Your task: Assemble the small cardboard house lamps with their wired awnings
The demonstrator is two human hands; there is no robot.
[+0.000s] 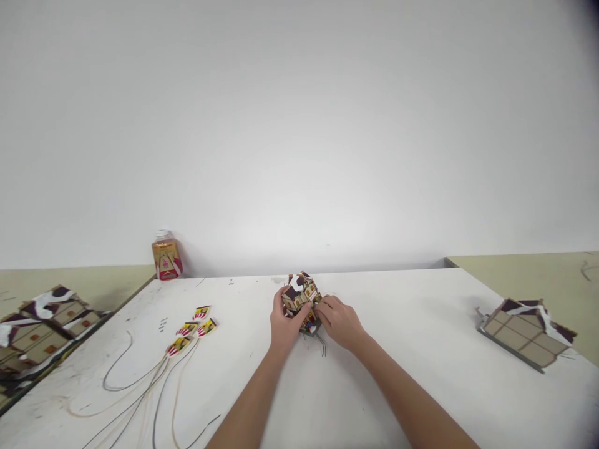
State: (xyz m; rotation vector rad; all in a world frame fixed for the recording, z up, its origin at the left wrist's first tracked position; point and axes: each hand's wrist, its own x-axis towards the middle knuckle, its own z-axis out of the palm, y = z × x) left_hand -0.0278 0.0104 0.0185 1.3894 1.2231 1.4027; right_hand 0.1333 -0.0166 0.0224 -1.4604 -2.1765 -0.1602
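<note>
At the left edge, model houses (51, 330) with dark roofs patched in white stand beside the white table (412, 318), partly cut off by the border of the view. Next, at the table's far left corner, a capped bottle (167, 259) stands upright against the pale wall (327, 137). Nearer, four small striped pieces (206, 327) in yellow, red and white lie clustered on the table; thin wires (115, 390), dark and light, curve from them toward the near edge. In the middle, the left hand (285, 327) grips a small model building (296, 294), thumb across its front and fingers along its left side; the building is tilted, toward the table's far edge. A pair of short dark leads (322, 346) protrudes below it. The right hand (340, 321), fingers bunched together, meets the building's right side; whether the fingertips pinch anything cannot be told. Well apart at right, a beige model house (526, 337) with a dark, white-patched roof rests near the table's right edge.
</note>
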